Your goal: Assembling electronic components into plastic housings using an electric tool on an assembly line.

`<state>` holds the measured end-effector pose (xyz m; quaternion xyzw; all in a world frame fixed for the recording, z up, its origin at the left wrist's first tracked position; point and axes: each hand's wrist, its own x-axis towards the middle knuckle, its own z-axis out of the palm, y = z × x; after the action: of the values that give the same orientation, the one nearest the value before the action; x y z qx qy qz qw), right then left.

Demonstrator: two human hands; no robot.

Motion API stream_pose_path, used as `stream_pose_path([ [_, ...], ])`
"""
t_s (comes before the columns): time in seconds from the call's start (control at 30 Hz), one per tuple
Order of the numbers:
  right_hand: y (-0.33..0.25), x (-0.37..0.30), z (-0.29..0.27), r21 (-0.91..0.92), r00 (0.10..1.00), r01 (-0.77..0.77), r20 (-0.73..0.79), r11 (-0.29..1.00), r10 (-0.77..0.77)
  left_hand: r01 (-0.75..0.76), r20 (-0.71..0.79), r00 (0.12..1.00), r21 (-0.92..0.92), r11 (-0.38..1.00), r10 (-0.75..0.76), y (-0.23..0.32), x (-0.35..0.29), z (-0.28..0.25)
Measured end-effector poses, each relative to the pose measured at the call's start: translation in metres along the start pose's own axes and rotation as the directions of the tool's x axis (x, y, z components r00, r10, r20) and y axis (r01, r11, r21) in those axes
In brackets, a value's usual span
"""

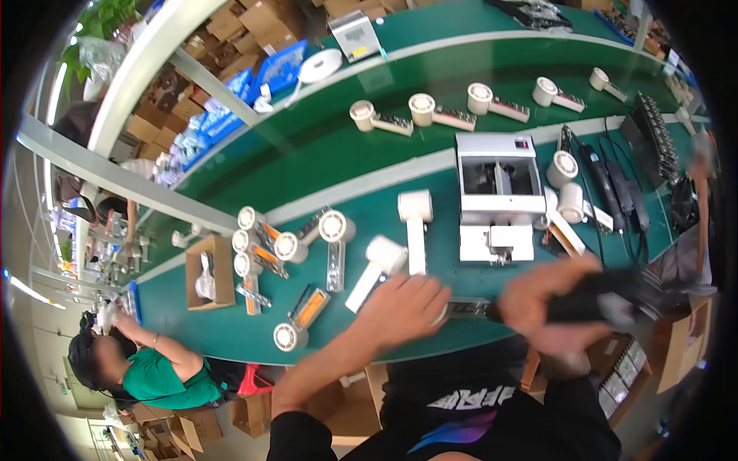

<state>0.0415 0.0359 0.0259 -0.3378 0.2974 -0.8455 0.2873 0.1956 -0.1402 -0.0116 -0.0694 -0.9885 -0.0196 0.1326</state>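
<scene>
My left hand (403, 309) is closed round the pale round head of a handheld fan, mostly hidden by the fingers. The fan's opened handle (467, 309) sticks out to the right, dark parts showing. My right hand (550, 303), smeared by motion, is wrapped round a black tool (596, 298) that looks like an electric screwdriver. Its dark front end meets the tip of the handle; whether they touch I cannot tell. Just beyond my left hand lie a white fan (386, 253) and another white fan (416, 223).
Several opened fans (336, 238) cover the green table's left part, beside a small carton (210, 273). A white-and-grey machine (498, 196) stands ahead. Black cables and power adapters (615, 180) lie right. A row of fans (498, 104) lines the far belt. A co-worker (165, 373) sits left.
</scene>
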Motion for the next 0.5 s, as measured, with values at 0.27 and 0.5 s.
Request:
stream_pose_path([
  [0.27, -0.003, -0.040, -0.045, -0.198, 0.911, 0.146, -0.355, 0.969, -0.210, 0.454, 0.014, 0.891, -0.023, 0.891, -0.454, -0.208, 0.001, -0.057],
  [0.5, 0.020, -0.065, -0.057, -0.409, 0.937, 0.154, -0.228, 0.900, -0.264, 0.781, 0.405, 0.584, -0.044, 0.623, -0.703, -0.352, -0.003, 0.020],
])
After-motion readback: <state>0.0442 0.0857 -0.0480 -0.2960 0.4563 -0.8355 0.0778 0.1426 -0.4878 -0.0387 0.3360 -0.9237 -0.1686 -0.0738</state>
